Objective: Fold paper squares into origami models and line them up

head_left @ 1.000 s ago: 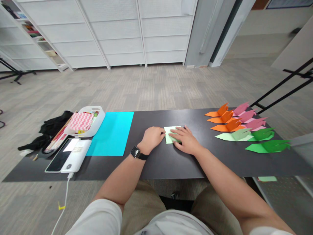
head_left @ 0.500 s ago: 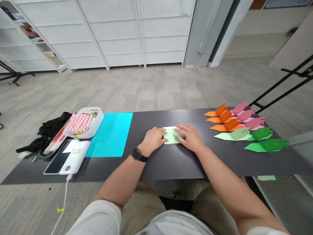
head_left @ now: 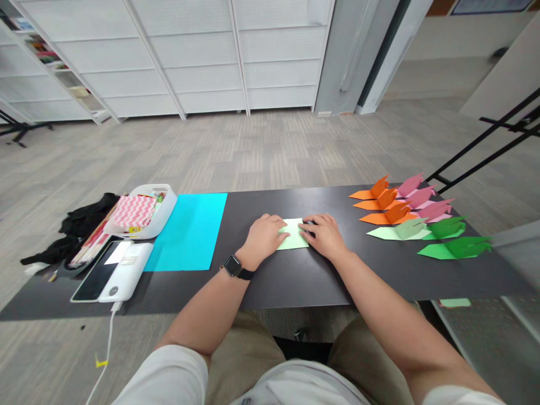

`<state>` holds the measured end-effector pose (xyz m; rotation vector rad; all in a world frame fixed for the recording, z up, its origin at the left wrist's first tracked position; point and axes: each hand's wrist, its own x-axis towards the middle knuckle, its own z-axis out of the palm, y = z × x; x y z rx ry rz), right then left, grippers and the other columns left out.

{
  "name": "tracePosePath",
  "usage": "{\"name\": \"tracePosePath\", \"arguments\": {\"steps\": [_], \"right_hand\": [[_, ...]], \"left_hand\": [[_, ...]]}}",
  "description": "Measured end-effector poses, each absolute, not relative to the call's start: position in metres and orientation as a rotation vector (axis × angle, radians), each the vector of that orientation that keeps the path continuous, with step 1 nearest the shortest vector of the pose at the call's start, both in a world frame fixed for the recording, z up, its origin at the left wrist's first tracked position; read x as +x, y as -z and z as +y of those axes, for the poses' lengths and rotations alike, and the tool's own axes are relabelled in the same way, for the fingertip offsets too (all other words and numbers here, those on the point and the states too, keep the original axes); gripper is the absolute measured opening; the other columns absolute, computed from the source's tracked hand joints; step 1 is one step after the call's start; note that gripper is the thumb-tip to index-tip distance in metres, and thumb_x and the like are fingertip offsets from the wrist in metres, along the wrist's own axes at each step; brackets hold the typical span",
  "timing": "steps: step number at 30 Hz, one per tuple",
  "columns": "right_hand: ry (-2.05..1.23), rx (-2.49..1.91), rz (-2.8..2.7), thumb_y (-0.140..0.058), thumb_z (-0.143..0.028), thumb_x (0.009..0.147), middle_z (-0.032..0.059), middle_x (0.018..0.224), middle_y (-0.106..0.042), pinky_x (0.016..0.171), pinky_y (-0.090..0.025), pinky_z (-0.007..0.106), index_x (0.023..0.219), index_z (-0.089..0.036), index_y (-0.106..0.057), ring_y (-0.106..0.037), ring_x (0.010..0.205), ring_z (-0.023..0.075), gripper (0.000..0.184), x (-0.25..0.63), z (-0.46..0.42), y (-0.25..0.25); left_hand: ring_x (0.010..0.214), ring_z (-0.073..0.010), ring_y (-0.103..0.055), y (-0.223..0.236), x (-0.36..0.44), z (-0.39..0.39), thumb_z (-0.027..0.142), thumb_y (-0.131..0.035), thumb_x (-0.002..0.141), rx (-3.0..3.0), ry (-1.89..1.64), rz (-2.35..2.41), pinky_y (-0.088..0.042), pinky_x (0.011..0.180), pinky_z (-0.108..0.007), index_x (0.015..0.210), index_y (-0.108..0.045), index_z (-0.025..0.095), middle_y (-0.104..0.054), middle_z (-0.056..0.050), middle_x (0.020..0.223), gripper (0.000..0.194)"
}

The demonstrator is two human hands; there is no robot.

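A small folded sheet of light green paper (head_left: 292, 236) lies on the dark table between my two hands. My left hand (head_left: 264, 239) holds its left edge, with the thumb and fingertips on the paper and a watch on the wrist. At the right edge, the bent fingers and thumb of my right hand (head_left: 325, 236) grip the sheet. The parts of the paper beneath my fingers are hidden.
Folded paper birds in orange (head_left: 386, 215), pink (head_left: 434, 211), pale green (head_left: 400, 229) and green (head_left: 458, 247) stand at right. Leftward lie a bright blue sheet (head_left: 185, 236), a white basket (head_left: 162, 216), a phone (head_left: 95, 275) and a corded white device (head_left: 126, 273).
My right hand, earlier spread flat over the paper, has drawn back to its right edge with fingers bent. My left fingers now reach further over the left side. More of the paper's middle shows.
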<state>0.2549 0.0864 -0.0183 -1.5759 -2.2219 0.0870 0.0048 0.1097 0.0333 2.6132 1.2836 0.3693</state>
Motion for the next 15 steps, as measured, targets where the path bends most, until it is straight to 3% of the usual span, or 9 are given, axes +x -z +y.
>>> {"name": "tracePosePath", "arguments": {"steps": [5, 15], "right_hand": [[-0.100, -1.573, -2.186, -0.067, -0.043, 0.100, 0.0084, 0.132, -0.070, 0.120, -0.034, 0.062, 0.119, -0.037, -0.083, -0.057, 0.125, 0.0324, 0.025, 0.250, 0.086, 0.019], [-0.129, -1.741, -2.097, -0.075, -0.051, 0.095, 0.0083, 0.143, -0.060, 0.121, -0.019, 0.084, 0.121, -0.045, -0.081, -0.043, 0.147, 0.0411, 0.028, 0.253, 0.086, 0.018]], "left_hand": [[0.131, -0.0263, -0.062, -0.022, 0.014, 0.111, 0.032, -0.070, 0.101, 2.656, -0.410, 0.943, -0.045, 0.120, -0.042, 0.129, -0.074, 0.023, -0.071, -0.007, 0.142, 0.030], [0.134, -0.0267, -0.062, -0.008, 0.012, 0.116, 0.034, -0.076, 0.097, 2.627, -0.409, 0.945, -0.044, 0.121, -0.042, 0.129, -0.074, 0.021, -0.069, -0.009, 0.146, 0.035]]}}
